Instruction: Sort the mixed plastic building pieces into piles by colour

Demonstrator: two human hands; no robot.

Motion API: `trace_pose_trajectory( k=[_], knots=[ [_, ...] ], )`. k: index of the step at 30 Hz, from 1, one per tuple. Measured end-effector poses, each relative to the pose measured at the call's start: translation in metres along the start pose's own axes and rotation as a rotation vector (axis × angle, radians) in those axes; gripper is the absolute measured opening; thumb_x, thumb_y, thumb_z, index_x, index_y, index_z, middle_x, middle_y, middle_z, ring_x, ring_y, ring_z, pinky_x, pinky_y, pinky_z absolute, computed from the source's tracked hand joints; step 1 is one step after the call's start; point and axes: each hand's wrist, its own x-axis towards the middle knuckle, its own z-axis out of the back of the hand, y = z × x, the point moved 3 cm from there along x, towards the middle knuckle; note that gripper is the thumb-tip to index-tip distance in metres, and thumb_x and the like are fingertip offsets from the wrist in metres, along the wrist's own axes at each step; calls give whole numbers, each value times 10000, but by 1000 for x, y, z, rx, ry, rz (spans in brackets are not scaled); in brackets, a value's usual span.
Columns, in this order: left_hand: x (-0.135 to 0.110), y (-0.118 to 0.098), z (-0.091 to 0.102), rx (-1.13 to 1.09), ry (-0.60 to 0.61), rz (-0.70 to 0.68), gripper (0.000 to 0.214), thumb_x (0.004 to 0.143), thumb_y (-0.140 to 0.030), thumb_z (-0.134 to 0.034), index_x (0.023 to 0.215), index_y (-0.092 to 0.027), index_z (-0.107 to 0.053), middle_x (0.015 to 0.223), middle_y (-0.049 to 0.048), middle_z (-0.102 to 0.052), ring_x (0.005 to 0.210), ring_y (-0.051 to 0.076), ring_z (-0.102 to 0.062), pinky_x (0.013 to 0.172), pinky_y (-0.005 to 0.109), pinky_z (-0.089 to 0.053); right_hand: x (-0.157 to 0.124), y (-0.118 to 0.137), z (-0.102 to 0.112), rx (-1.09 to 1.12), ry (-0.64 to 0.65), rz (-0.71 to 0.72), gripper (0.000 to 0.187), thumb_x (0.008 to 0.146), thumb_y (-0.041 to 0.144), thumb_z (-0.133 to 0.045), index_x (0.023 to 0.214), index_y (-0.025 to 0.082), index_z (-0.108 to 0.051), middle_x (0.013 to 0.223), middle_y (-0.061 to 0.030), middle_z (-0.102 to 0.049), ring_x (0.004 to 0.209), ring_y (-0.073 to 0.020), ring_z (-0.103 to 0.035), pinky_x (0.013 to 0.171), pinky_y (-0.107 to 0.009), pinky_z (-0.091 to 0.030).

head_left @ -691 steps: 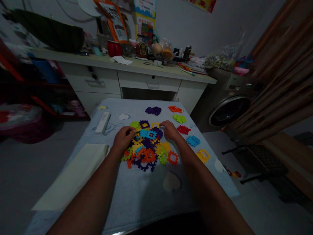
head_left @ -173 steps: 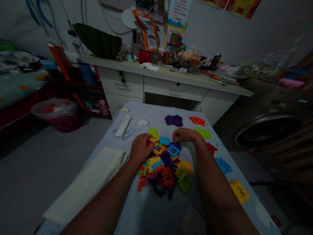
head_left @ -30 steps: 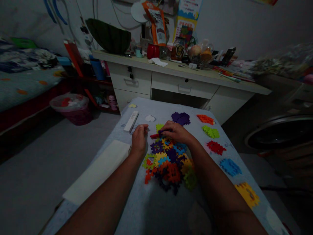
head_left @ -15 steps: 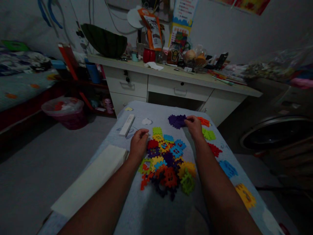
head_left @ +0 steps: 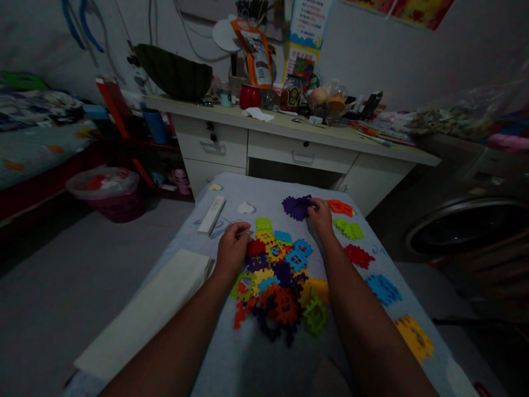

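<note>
A heap of mixed coloured interlocking tiles (head_left: 281, 281) lies in the middle of the blue-grey covered table (head_left: 248, 358). My left hand (head_left: 232, 251) rests at the heap's far left edge beside a red tile, fingers curled, nothing visible in them. My right hand (head_left: 319, 216) reaches to the far side, fingertips pinched on the right edge of the purple tile stack (head_left: 295, 207). Sorted stacks run down the right side: orange (head_left: 341, 208), green (head_left: 349, 229), red (head_left: 359, 256), blue (head_left: 383, 289) and yellow (head_left: 414, 337).
A white slim box (head_left: 211, 215) and a folded cream cloth (head_left: 149, 309) lie on the table's left. Beyond stands a cluttered white desk (head_left: 289, 129). A washing machine (head_left: 467, 226) is at the right, a pink bin (head_left: 105, 190) and a bed at the left.
Over the last second my right hand carried a purple tile from the heap to the purple stack and stays there. My left hand has kept its place at the heap's left edge.
</note>
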Motion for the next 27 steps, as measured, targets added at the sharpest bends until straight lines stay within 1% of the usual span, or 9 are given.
trace_pose_trajectory(
  k=[5,10,14,17,19,21,22,24,27],
  knots=[
    [0,0,0,2,1,1,233,748,-309,-594,946,-217,-677,1038,48,-686,988,218,-634,913,367,-492,-6,4,-7,-34,100,65,424,690,159,-520,1072,171,-705,1184,-126,-598,1153,-255,-553,1106,-447,-405],
    [-1,0,0,-4,-8,-13,219,739,-289,-598,929,-217,-679,1024,46,-688,992,220,-634,919,368,-490,-9,2,-9,-80,234,58,435,679,151,-525,1077,166,-698,1245,-130,-590,1226,-264,-519,1143,-462,-353],
    [0,0,0,-14,-14,-1,221,733,-279,-600,928,-216,-682,1024,46,-690,973,217,-640,897,361,-502,-5,7,0,-114,251,41,384,676,155,-555,1027,173,-710,1267,-132,-601,1248,-277,-510,1141,-484,-332],
    [1,1,1,2,-36,1,232,729,-250,-586,936,-219,-685,1025,46,-691,978,217,-642,916,367,-497,0,26,11,-75,278,66,330,682,185,-607,993,190,-717,1180,-108,-647,1164,-272,-556,1084,-479,-378],
    [2,2,2,17,-57,-12,236,720,-220,-574,927,-222,-686,1026,46,-694,1004,220,-639,951,377,-482,0,46,16,-10,412,82,277,713,231,-634,972,188,-724,1054,-82,-686,1015,-244,-611,976,-430,-452],
    [3,4,2,23,-70,-27,245,713,-195,-563,923,-224,-686,1034,46,-695,1028,220,-635,982,383,-465,-6,71,17,62,652,96,222,753,269,-643,939,187,-731,921,-48,-702,865,-205,-628,850,-363,-486],
    [4,5,2,22,-70,-30,253,711,-189,-559,928,-225,-685,1037,47,-695,1032,219,-634,987,385,-462,-12,85,15,87,786,119,196,762,272,-652,918,188,-734,884,-35,-701,830,-191,-626,811,-336,-483],
    [4,6,2,19,-68,-23,264,710,-184,-556,938,-224,-682,1035,48,-696,1031,220,-635,981,386,-463,-26,113,12,79,987,219,144,768,244,-678,886,188,-738,869,-27,-690,823,-174,-612,790,-303,-465],
    [4,6,2,19,-82,-18,260,702,-181,-552,927,-217,-679,1016,53,-696,1018,223,-635,974,390,-465,-50,148,2,-8,1122,419,145,751,157,-718,892,186,-738,906,-38,-659,903,-178,-581,853,-310,-434]
  ],
)
